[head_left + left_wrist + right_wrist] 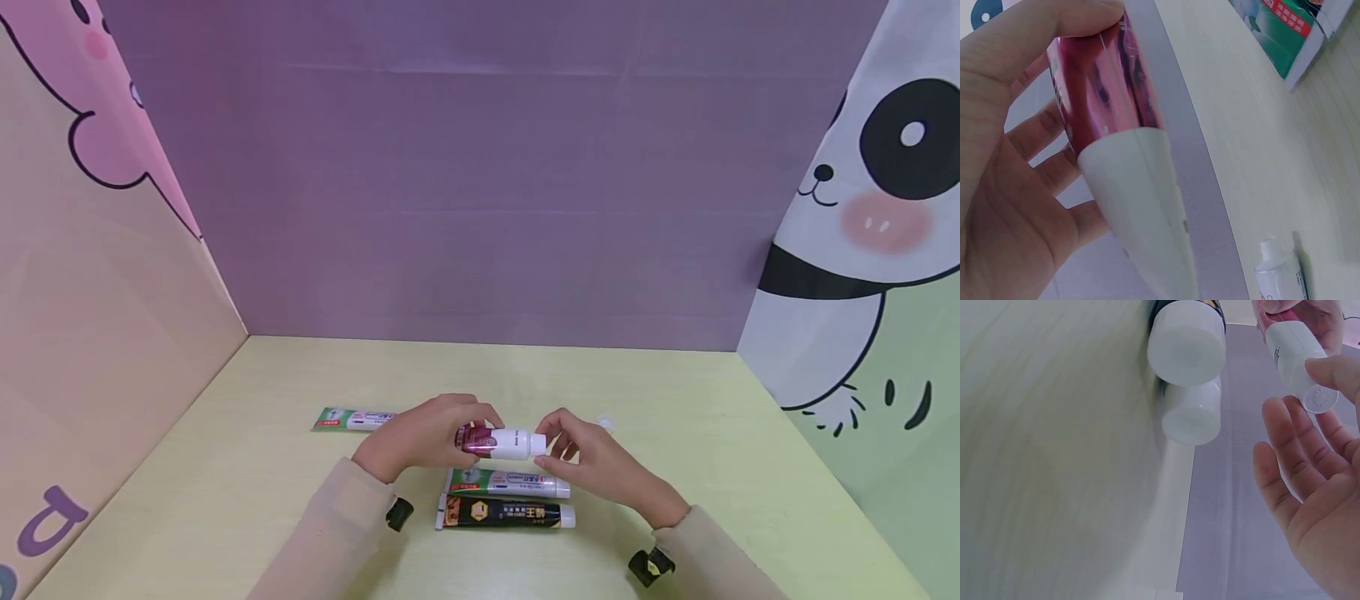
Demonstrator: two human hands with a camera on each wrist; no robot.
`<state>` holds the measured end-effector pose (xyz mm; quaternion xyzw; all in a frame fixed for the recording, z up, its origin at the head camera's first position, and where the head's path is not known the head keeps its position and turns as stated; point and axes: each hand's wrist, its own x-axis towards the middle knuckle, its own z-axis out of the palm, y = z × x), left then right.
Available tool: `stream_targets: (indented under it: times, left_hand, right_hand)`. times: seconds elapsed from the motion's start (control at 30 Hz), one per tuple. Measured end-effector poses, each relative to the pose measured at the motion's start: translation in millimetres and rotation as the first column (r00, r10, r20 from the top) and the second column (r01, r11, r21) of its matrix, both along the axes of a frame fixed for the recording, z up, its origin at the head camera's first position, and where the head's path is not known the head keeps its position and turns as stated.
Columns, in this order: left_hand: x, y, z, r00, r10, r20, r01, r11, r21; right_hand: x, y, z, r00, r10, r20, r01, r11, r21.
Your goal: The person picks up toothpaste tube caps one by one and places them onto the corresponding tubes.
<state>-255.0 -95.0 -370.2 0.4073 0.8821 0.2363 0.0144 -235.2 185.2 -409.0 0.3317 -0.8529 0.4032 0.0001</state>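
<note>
held tube point(512, 443): white and seemingly maroon

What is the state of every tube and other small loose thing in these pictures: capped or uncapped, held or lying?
Red-and-white tube: capped, held by the left fingers, right fingers at its cap
Near green-and-white tube: capped, lying
Black tube: capped, lying
Far green-and-white tube: uncapped, nozzle bare, lying
Small white piece: lying, too faint to identify

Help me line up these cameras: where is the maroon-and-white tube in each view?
Head: maroon-and-white tube, lower middle.
Left wrist: tube, large, left of centre, reaching the bottom edge.
Right wrist: tube, upper right, capped end towards the camera.
Shared landmark: left hand, gripping the maroon end.
</note>
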Motion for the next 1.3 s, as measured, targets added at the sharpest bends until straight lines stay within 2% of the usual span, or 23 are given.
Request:
stream_targets:
  times: [0.47, 0.7, 0.9, 1.1, 1.3]
  left_hand:
    - [0.1, -0.3, -1.6, 1.0, 0.007, 0.005, -0.007, 1.0, 0.0]
    - [0.7, 0.7, 0.1, 1.0, 0.003, -0.002, -0.004, 1.0, -0.004]
    - [1.0, 1.5, 0.8, 1.0, -0.001, 0.002, 0.001, 1.0, -0.004]
    - [1.4, 4.1, 1.2, 1.0, -0.018, -0.004, 0.018, 1.0, 0.004]
    - [-0.2, 5.1, 0.7, 1.0, -0.013, -0.006, 0.013, 1.0, 0.005]
  right_hand:
    - [2.4, -0.6, 1.2, 0.997, -0.013, 0.07, 0.012, 1.0, 0.017]
    - [0.9, -1.0, -0.4, 0.997, -0.037, 0.06, 0.035, 0.999, 0.034]
    - [-0.9, -3.2, -0.9, 0.995, -0.088, 0.042, 0.084, 0.993, 0.087]
    - [-0.2, -6.2, -0.5, 0.986, -0.132, 0.103, 0.12, 0.986, 0.115]
    - [-0.2, -5.4, -0.6, 0.979, -0.142, 0.145, 0.128, 0.987, 0.099]
